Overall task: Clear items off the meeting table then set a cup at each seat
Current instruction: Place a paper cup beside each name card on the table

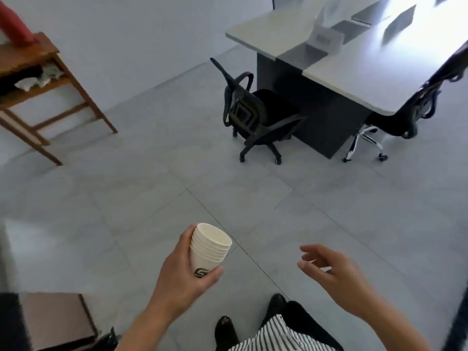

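Note:
My left hand (181,277) grips a nested stack of several white paper cups (210,249) with a dark logo, held tilted over the floor. Beside it, my right hand (331,271) hovers with relaxed, slightly spread fingers and holds nothing. The meeting table (359,69), white-topped on a dark base, stands across the room at the upper right. A small clear sign stand (326,36) rests on its top, among flat grey panels set along the middle.
A black office chair (255,115) is tucked at the table's near end, and another black chair (405,115) with a chrome base stands at its right side. A wooden side table (38,79) with cloths on its shelf is at the left. Grey tiled floor lies between.

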`<act>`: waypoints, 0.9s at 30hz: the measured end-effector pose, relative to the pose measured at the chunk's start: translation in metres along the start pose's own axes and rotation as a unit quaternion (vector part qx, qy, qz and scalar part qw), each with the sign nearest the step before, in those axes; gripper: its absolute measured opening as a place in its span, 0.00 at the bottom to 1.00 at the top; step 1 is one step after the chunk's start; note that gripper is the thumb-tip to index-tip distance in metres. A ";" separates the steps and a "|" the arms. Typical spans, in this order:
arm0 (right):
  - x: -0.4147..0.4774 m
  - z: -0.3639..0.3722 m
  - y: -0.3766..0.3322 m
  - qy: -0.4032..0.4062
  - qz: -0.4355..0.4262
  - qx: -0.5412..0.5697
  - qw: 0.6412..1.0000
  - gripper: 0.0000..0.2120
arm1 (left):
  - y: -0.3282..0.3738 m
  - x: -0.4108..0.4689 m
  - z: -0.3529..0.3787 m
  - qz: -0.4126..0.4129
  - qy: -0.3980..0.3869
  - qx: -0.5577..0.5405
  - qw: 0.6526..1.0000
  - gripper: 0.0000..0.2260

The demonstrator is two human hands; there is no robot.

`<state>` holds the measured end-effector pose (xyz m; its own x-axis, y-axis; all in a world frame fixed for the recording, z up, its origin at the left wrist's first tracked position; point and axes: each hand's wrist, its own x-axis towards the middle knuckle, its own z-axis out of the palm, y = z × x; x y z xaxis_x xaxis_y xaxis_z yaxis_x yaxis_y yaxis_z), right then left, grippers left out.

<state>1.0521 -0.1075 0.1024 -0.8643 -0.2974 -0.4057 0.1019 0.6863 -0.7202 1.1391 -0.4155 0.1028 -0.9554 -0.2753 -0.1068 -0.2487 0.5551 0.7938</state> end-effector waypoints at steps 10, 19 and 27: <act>0.135 -0.121 0.038 0.054 0.051 0.026 0.997 0.12 | 0.099 0.190 0.093 0.052 -0.059 -0.042 0.996 0.38; 0.281 -0.220 -0.001 0.076 -0.013 0.016 0.997 0.12 | 0.151 0.327 0.126 0.069 -0.065 -0.054 0.994 0.39; 0.411 -0.267 -0.026 0.108 0.002 0.034 0.994 0.11 | 0.156 0.507 0.132 0.086 -0.097 -0.060 0.990 0.38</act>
<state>0.5626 -0.0705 0.1041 -0.9485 -0.1414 -0.2835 0.1314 0.6388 -0.7581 0.5953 -0.3649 0.0934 -0.9974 -0.0232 -0.0679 -0.0707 0.4800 0.8744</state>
